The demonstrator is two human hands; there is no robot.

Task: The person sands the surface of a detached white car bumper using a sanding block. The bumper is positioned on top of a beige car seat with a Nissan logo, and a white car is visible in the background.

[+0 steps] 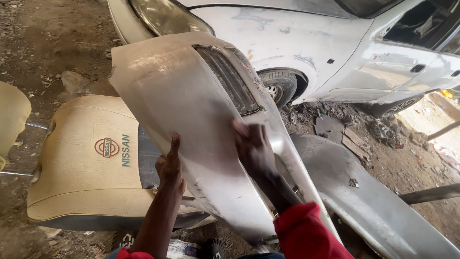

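At the far left edge, part of a tan cushion (10,120) enters the view above bare dirt ground (43,43). Just beside it lies a tan car seat back (81,163) with a stitched round emblem and a dark grey lower edge; metal headrest posts project from its left end.

Resting partly over the seat back is a grey, sanded car body panel (191,120), tilted so that its upper end points toward the car and its lower end toward the person. A dark slatted grille opening (230,81) sits in the panel's upper right area.

The left hand (170,168) grips the panel's left edge, with the index finger extended upward along the surface and the remaining fingers curled around the edge. The right hand (254,146) lies flat and open on the panel face, just below the grille opening, fingers spread, grasping nothing. A red sleeve (306,232) covers the right forearm.

To the right of the panel, a second grey curved panel (364,192) lies on the ground. Behind both stands a white car (311,43) with patched paint, a headlamp (163,17) and a front wheel (280,86). Scrap and debris (378,132) are scattered under the car.
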